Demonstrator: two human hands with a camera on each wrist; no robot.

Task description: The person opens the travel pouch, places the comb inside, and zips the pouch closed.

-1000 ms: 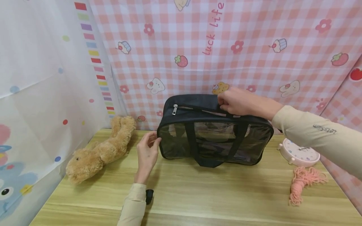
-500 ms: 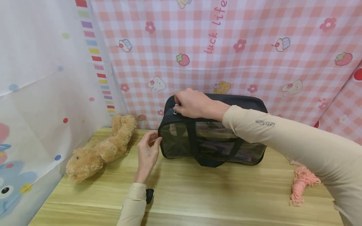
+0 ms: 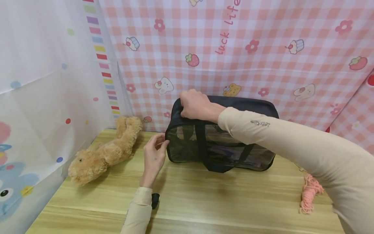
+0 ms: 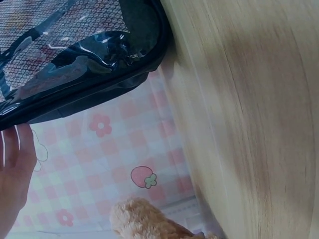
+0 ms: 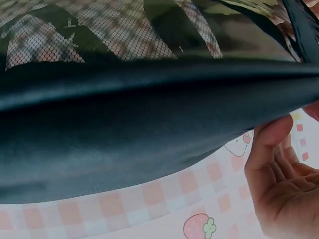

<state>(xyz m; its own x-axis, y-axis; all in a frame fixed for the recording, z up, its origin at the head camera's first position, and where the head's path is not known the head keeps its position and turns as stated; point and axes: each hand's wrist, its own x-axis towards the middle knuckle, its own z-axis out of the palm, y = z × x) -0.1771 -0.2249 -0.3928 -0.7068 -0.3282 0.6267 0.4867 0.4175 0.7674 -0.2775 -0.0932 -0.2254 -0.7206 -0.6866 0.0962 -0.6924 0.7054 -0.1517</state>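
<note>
A black bag (image 3: 182, 152) with clear front panels stands on the table, its carrying strap (image 3: 217, 168) hanging down the front. My left hand (image 3: 153, 154) pinches the bag's left edge between thumb and fingers; those fingers also show at the edge of the left wrist view. At the left end of the bag's top, my right hand (image 3: 194, 105) has its fingers curled over the zipper pull, which it hides. In the right wrist view that hand (image 5: 279, 184) is up against the dark top panel (image 5: 124, 134). The right sleeve covers part of the bag's right side.
To the left lies a light brown plush toy (image 3: 112, 152). A bundle of pink yarn (image 3: 309, 195) is on the table's right, partly behind the right sleeve (image 3: 292, 146). A small black object (image 3: 155, 201) shows beside the left sleeve. A checked curtain (image 3: 146, 65) hangs behind the table.
My right hand has moved left along the bag's top, from its middle to the zipper pull, and now covers it. The right sleeve has come over the clock. The left hand stays put.
</note>
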